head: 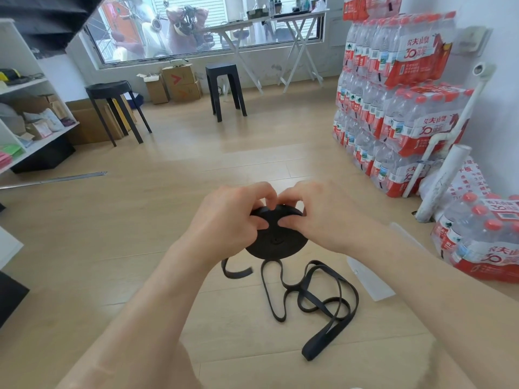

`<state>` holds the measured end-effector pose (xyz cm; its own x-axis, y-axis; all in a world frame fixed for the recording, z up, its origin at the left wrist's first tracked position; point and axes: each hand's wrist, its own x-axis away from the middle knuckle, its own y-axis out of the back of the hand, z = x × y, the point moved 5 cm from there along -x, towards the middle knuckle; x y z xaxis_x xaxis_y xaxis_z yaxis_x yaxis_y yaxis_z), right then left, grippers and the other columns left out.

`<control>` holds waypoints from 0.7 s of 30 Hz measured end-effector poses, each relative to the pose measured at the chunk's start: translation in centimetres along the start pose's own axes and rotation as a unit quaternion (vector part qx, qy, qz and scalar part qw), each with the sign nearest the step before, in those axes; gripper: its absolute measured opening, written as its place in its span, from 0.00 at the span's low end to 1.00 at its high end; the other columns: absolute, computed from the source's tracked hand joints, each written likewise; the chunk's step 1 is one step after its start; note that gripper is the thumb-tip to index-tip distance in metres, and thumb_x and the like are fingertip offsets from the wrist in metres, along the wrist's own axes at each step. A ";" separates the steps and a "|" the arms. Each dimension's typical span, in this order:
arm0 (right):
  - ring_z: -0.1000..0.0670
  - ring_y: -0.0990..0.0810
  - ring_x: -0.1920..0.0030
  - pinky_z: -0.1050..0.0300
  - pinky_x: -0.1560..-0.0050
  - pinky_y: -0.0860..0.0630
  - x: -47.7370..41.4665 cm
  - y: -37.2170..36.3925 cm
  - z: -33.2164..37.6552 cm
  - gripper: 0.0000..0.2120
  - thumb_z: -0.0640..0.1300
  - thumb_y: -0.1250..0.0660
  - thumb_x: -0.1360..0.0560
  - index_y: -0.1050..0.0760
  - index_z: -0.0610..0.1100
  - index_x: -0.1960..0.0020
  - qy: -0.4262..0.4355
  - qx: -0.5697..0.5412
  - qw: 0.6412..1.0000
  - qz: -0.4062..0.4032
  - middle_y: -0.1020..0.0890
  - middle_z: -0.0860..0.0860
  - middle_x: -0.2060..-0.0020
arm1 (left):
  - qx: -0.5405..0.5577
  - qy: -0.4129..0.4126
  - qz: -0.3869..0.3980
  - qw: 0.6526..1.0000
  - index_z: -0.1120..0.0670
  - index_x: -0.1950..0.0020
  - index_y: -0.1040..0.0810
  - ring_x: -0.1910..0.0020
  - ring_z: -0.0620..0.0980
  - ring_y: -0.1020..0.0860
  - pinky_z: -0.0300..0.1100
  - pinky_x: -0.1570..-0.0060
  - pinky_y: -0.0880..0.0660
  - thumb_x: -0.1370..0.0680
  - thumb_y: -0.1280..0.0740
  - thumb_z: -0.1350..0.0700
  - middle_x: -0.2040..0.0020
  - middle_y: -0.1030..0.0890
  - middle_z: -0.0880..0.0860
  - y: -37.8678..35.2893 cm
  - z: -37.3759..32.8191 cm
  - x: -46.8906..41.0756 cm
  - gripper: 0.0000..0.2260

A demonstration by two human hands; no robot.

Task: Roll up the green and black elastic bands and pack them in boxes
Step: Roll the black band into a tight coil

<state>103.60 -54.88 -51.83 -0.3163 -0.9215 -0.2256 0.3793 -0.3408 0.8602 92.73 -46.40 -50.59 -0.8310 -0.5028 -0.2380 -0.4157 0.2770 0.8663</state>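
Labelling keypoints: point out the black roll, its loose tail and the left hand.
black roll (pixel 276 242), head view, flat face near its centre.
loose tail (pixel 316 346), head view, folded end nearest the camera.
left hand (pixel 227 217), head view, back of the hand.

The pale wood-plank floor carries a flat black elastic band, sprawled in loose loops near the middle. Just to its right lies a flat white plastic sheet. A thin metal strip lies by the left edge. Two black stools, brown cardboard boxes and stacked shrink-wrapped packs of water bottles stand farther back.
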 end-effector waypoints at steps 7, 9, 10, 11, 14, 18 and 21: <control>0.49 0.24 0.51 0.50 0.50 0.26 -0.3 -0.3 -0.3 0.06 0.47 0.32 0.25 0.24 0.49 0.49 -0.008 0.046 0.999 0.010 0.22 0.52 0.54 | 0.020 -0.001 -0.022 1.000 0.45 0.60 0.29 0.58 0.50 0.22 0.48 0.55 0.23 0.29 0.27 0.58 0.62 0.20 0.44 -0.1 0.0 -0.3 0.12; 0.48 0.23 0.51 0.49 0.50 0.25 -0.2 -0.2 -0.6 0.05 0.47 0.32 0.25 0.24 0.50 0.50 -0.018 0.032 0.999 0.007 0.20 0.52 0.54 | 0.045 0.007 -0.039 0.998 0.45 0.63 0.28 0.61 0.46 0.23 0.45 0.57 0.23 0.30 0.25 0.56 0.64 0.22 0.42 0.1 0.1 -0.4 0.12; 0.48 0.23 0.51 0.49 0.50 0.25 -0.2 -0.1 -0.8 0.05 0.47 0.32 0.25 0.24 0.50 0.49 -0.026 0.020 0.999 0.005 0.20 0.52 0.53 | 0.058 0.010 -0.050 0.997 0.45 0.64 0.27 0.62 0.45 0.23 0.44 0.58 0.23 0.31 0.25 0.56 0.65 0.22 0.42 0.2 0.2 -0.5 0.12; 0.49 0.23 0.51 0.50 0.49 0.25 -0.2 0.0 -1.1 0.06 0.47 0.32 0.25 0.24 0.50 0.49 -0.032 0.006 0.999 0.001 0.20 0.52 0.53 | 0.071 0.011 -0.061 0.996 0.45 0.65 0.27 0.62 0.44 0.23 0.43 0.59 0.23 0.31 0.24 0.57 0.65 0.22 0.43 0.4 0.3 -0.6 0.12; 0.51 0.25 0.56 0.55 0.54 0.28 -0.4 0.2 -1.7 0.06 0.46 0.31 0.25 0.23 0.50 0.49 -0.044 -0.019 0.999 -0.009 0.20 0.52 0.53 | 0.097 0.012 -0.066 0.993 0.48 0.64 0.23 0.61 0.44 0.22 0.43 0.57 0.23 0.31 0.24 0.61 0.62 0.22 0.44 0.7 0.7 -0.7 0.11; 0.58 0.27 0.63 0.59 0.61 0.32 -0.4 0.4 -2.3 0.05 0.45 0.30 0.26 0.25 0.51 0.51 -0.058 -0.061 0.996 -0.019 0.22 0.55 0.56 | 0.085 0.013 -0.042 0.995 0.46 0.59 0.26 0.58 0.43 0.23 0.47 0.54 0.22 0.29 0.27 0.62 0.61 0.22 0.43 0.7 1.0 -0.6 0.12; 0.57 0.24 0.61 0.57 0.56 0.28 -0.4 0.5 -2.6 0.05 0.45 0.31 0.25 0.26 0.52 0.51 -0.072 -0.102 0.992 -0.014 0.22 0.55 0.55 | 0.081 0.036 -0.054 0.995 0.46 0.59 0.27 0.58 0.45 0.23 0.44 0.56 0.23 0.28 0.26 0.56 0.60 0.21 0.44 0.8 1.5 -0.6 0.10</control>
<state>106.20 -55.19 -52.52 -0.4449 -0.8796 -0.1684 0.5312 -0.4106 0.7411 92.37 -44.62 -50.37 -0.7521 -0.5925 -0.2888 -0.5603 0.3440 0.7535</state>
